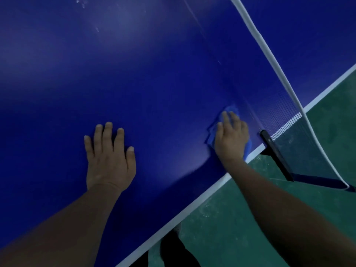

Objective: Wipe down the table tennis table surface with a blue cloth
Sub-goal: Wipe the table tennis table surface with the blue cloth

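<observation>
The blue table tennis table (154,83) fills most of the view, with a white line along its near edge. My right hand (232,134) presses flat on a blue cloth (212,134) close to the net and the table's edge; the cloth shows around the fingers and under the palm. My left hand (109,157) rests flat on the bare surface to the left, fingers spread, holding nothing.
The net (277,112) with its white top band runs from the top middle down to the right, held by a black clamp post (275,155) at the table's edge. Green floor (250,218) lies below the edge. Faint smears mark the far surface.
</observation>
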`<action>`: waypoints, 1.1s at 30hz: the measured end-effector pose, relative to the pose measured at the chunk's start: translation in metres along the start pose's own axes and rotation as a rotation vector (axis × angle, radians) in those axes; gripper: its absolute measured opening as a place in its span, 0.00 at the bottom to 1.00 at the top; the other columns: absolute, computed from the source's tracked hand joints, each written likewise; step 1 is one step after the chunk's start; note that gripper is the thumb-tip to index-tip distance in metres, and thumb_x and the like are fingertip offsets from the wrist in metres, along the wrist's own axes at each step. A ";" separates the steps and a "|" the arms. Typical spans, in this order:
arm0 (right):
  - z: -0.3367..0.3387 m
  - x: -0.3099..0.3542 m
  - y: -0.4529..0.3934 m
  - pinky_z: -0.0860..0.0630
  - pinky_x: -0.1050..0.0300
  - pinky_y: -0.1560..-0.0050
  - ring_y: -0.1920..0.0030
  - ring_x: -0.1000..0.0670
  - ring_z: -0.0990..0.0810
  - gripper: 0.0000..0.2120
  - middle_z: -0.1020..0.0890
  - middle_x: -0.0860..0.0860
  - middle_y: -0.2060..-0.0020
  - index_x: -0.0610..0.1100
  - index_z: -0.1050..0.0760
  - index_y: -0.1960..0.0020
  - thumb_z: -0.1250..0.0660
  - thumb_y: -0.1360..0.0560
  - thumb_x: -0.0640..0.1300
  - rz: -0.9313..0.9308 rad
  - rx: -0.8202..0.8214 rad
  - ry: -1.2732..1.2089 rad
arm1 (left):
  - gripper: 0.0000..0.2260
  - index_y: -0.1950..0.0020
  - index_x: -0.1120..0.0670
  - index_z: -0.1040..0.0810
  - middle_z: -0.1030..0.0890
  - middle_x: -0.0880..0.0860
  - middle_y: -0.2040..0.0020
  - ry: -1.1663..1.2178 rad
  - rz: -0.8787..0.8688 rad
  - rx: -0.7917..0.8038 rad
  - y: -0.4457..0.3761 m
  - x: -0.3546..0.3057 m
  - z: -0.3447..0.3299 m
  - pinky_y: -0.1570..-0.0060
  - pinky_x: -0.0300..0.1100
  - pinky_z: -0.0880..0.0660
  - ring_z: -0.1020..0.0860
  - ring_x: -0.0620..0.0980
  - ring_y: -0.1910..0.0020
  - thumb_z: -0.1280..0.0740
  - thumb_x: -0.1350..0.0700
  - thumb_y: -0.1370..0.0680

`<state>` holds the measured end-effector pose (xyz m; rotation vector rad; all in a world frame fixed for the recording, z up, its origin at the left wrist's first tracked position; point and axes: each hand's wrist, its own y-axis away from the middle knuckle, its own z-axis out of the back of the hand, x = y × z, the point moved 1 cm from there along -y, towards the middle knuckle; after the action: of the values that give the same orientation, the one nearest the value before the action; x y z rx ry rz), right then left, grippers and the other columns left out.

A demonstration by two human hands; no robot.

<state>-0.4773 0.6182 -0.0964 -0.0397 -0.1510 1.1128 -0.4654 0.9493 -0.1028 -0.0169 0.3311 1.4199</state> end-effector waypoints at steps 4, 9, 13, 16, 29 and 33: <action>-0.009 0.070 0.043 0.31 0.41 0.40 0.40 0.35 0.24 0.21 0.24 0.41 0.32 0.40 0.25 0.31 0.43 0.18 0.48 0.180 0.045 -0.047 | 0.28 0.22 0.59 0.38 0.45 0.61 0.20 0.002 -0.006 0.004 0.000 0.000 -0.001 0.23 0.64 0.55 0.52 0.59 0.19 0.52 0.45 0.18; -0.022 0.102 0.022 0.32 0.40 0.35 0.34 0.37 0.27 0.21 0.25 0.48 0.29 0.48 0.26 0.28 0.46 0.16 0.51 0.447 0.073 -0.081 | 0.26 0.22 0.60 0.37 0.44 0.61 0.20 0.013 -0.006 -0.017 0.001 0.000 -0.002 0.23 0.64 0.55 0.51 0.60 0.19 0.52 0.48 0.16; -0.023 0.008 -0.020 0.40 0.41 0.27 0.28 0.39 0.32 0.26 0.30 0.47 0.25 0.48 0.30 0.25 0.54 0.18 0.54 -0.071 0.064 0.076 | 0.26 0.22 0.60 0.38 0.44 0.61 0.20 -0.002 -0.012 -0.006 0.000 0.000 -0.003 0.23 0.64 0.56 0.51 0.60 0.19 0.52 0.47 0.16; -0.010 -0.038 0.012 0.46 0.44 0.24 0.25 0.39 0.37 0.28 0.36 0.48 0.22 0.49 0.37 0.21 0.57 0.17 0.56 -0.267 0.117 0.046 | 0.28 0.22 0.60 0.38 0.45 0.61 0.20 -0.013 -0.004 0.005 -0.001 0.001 -0.003 0.23 0.64 0.55 0.51 0.60 0.19 0.51 0.45 0.17; -0.018 0.195 0.000 0.47 0.37 0.23 0.21 0.42 0.43 0.24 0.39 0.53 0.21 0.52 0.40 0.20 0.50 0.15 0.55 1.118 0.389 0.047 | 0.25 0.25 0.58 0.30 0.37 0.55 0.21 0.390 0.038 -0.118 -0.009 0.023 0.015 0.21 0.46 0.58 0.45 0.51 0.20 0.48 0.48 0.18; -0.034 0.260 -0.052 0.50 0.37 0.22 0.20 0.43 0.46 0.25 0.40 0.53 0.20 0.52 0.41 0.20 0.51 0.16 0.56 1.245 0.341 0.019 | 0.28 0.23 0.59 0.33 0.38 0.57 0.21 0.239 0.190 -0.225 -0.061 0.070 0.025 0.22 0.53 0.54 0.45 0.56 0.20 0.49 0.47 0.19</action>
<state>-0.3137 0.8301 -0.0978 0.1877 0.1161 2.3661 -0.3935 1.0124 -0.1068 -0.3490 0.3756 1.6424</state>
